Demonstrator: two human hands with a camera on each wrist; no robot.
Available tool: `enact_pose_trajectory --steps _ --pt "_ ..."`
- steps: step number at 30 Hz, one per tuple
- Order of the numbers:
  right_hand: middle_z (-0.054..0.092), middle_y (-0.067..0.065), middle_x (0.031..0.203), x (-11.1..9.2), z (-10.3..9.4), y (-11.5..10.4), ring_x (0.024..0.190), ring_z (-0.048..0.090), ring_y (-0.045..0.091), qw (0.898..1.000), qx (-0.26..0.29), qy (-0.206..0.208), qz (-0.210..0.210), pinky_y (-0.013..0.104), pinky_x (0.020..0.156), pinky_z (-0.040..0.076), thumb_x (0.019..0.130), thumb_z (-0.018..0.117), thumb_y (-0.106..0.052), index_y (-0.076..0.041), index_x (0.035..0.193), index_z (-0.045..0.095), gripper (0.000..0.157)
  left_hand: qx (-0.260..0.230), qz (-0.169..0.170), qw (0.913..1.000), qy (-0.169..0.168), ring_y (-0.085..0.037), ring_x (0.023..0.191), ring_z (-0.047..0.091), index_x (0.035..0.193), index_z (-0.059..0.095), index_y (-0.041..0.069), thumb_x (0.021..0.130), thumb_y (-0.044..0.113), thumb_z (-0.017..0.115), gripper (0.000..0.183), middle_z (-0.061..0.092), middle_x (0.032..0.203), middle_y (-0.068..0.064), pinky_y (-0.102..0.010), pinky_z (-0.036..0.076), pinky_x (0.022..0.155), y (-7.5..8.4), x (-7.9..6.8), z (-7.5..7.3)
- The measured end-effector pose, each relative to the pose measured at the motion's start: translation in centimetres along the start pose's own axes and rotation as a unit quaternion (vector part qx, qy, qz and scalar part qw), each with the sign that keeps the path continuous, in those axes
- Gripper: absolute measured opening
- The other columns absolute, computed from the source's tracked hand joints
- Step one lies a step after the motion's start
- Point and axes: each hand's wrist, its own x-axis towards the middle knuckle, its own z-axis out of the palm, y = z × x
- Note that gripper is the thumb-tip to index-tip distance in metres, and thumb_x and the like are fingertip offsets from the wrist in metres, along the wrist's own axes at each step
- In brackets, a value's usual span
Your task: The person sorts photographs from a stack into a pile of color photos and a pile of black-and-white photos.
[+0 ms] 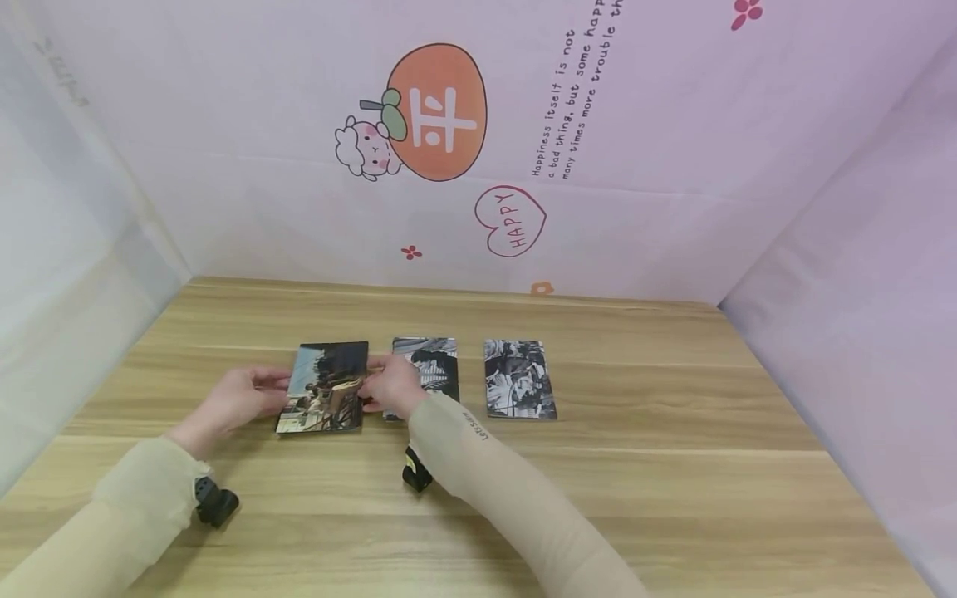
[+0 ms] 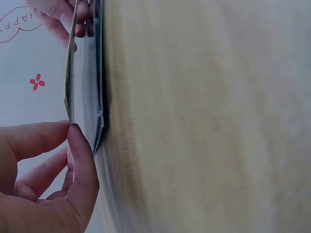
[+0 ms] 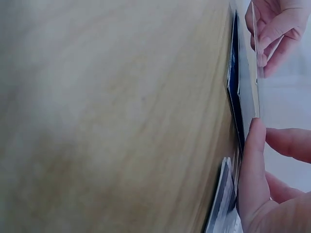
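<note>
A colour picture card is held level between both hands. My left hand pinches its left edge between thumb and forefinger. At the opposite edge, my right hand grips it with thumb and fingers. Seen edge-on in the left wrist view, the card is a little above other dark-edged cards on the table. A black-and-white picture card lies just right, partly hidden by my right hand. Further right lies another black-and-white card.
The cards lie on a wood-grain table. A printed white curtain rises behind its back edge, with plain sheets at both sides. A black wrist camera sits at my left cuff, another at my right.
</note>
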Motion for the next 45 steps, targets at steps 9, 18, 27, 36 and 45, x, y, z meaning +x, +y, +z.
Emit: enact_pose_trajectory --steps 9,18,27,36,45 --pt "0.067 0.017 0.103 0.1 0.2 0.0 0.074 0.07 0.028 1.0 -0.018 0.001 -0.004 0.028 0.059 0.059 0.08 0.06 0.012 0.002 0.126 0.057 0.047 -0.005 -0.026 0.9996 -0.006 -0.011 0.095 0.06 0.134 0.035 -0.019 0.087 -0.002 0.059 0.056 0.042 0.133 -0.037 -0.019 0.055 0.079 -0.3 0.5 0.2" --pt "0.066 0.02 0.111 -0.4 0.1 -0.2 0.081 0.071 0.029 0.998 -0.048 -0.011 -0.026 0.029 0.062 0.059 0.08 0.057 0.011 0.005 0.124 0.058 0.044 -0.004 -0.04 0.9992 0.001 -0.006 0.089 0.059 0.134 0.035 -0.019 0.087 -0.002 0.06 0.055 0.046 0.129 -0.035 -0.02 0.055 0.078 -0.4 0.6 0.1" --pt "0.06 0.017 0.126 -0.7 0.1 -0.5 0.082 0.07 0.027 0.998 -0.063 -0.001 -0.024 0.028 0.066 0.059 0.081 0.054 0.009 0.003 0.13 0.054 0.049 -0.008 -0.041 0.9991 0.01 -0.01 0.091 0.059 0.134 0.036 -0.018 0.09 -0.002 0.056 0.05 0.048 0.125 -0.035 -0.02 0.056 0.077 -0.3 0.6 0.2" --pt "0.067 0.015 0.103 -0.8 -0.2 -0.6 0.076 0.07 0.024 0.998 -0.051 -0.007 -0.03 0.027 0.064 0.059 0.081 0.059 0.008 0.001 0.126 0.056 0.046 -0.004 -0.038 0.9992 0.013 -0.014 0.096 0.059 0.136 0.034 -0.017 0.091 -0.002 0.054 0.052 0.046 0.129 -0.037 -0.02 0.056 0.077 -0.5 0.7 0.1" --pt "0.063 0.011 0.107 -1.4 -2.0 -1.1 0.087 0.066 0.026 0.998 -0.022 -0.038 -0.049 0.034 0.071 0.059 0.085 0.068 -0.005 -0.002 0.126 0.055 0.043 0.026 -0.008 0.9995 0.017 -0.027 0.108 0.058 0.137 0.035 -0.014 0.091 0.006 0.056 0.054 0.046 0.133 -0.034 -0.018 0.054 0.077 0.0 0.2 -0.4"
